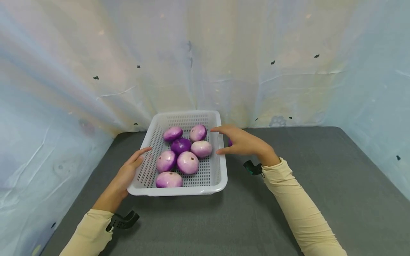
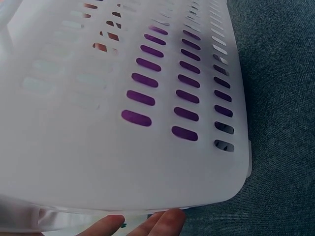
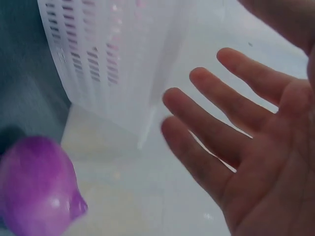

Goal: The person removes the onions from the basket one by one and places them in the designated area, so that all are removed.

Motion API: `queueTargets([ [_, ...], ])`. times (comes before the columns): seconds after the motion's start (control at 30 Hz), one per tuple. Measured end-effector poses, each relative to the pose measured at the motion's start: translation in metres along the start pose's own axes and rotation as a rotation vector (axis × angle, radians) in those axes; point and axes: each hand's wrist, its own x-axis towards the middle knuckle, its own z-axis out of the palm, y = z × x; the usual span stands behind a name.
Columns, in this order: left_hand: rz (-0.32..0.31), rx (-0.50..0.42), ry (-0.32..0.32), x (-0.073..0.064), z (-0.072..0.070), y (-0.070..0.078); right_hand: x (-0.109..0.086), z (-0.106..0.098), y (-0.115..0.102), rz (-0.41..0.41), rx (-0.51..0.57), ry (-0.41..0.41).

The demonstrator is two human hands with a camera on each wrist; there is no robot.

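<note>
A white perforated plastic basket [image 1: 209,190] holds several purple onions [image 1: 188,163], some dark purple and some pale with a brown spot. My left hand [image 1: 126,174] is at the basket's left side, its fingers along the rim; in the left wrist view, fingertips [image 2: 167,223] show beyond the edge of the basket wall [image 2: 74,157]. Over by the right rim, my right hand [image 1: 245,142] is spread with nothing held, and its straight fingers stand apart from the basket in the right wrist view. Another purple onion [image 3: 37,189] lies outside the basket, mostly hidden by the right hand in the head view.
A dark grey cloth-covered table [image 1: 323,192] lies under the basket. Pale plastic sheeting [image 1: 230,64] hangs close behind the table's far edge, with more at both sides. Dark wrist straps [image 1: 123,221] are worn over the cuffs.
</note>
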Motion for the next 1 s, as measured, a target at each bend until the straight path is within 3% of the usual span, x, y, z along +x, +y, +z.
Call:
queueTargets([
  [0.17, 0.01, 0.017, 0.005, -0.001, -0.001, 0.0, 0.013, 0.023, -0.01, -0.022, -0.048, 0.0],
  [0.37, 0.02, -0.002, -0.001, -0.003, 0.0, 0.0, 0.034, 0.049, -0.02, -0.123, -0.114, -0.016],
  [0.5, 0.025, -0.013, -0.004, -0.001, 0.0, -0.002, 0.046, 0.056, -0.021, -0.068, -0.232, -0.001],
  [0.67, 0.017, -0.007, 0.001, -0.003, -0.004, -0.004, 0.056, 0.062, -0.023, -0.034, -0.366, -0.063],
  [1.0, 0.032, -0.004, 0.013, -0.012, -0.011, -0.009, 0.055, 0.066, -0.039, 0.01, -0.485, -0.115],
])
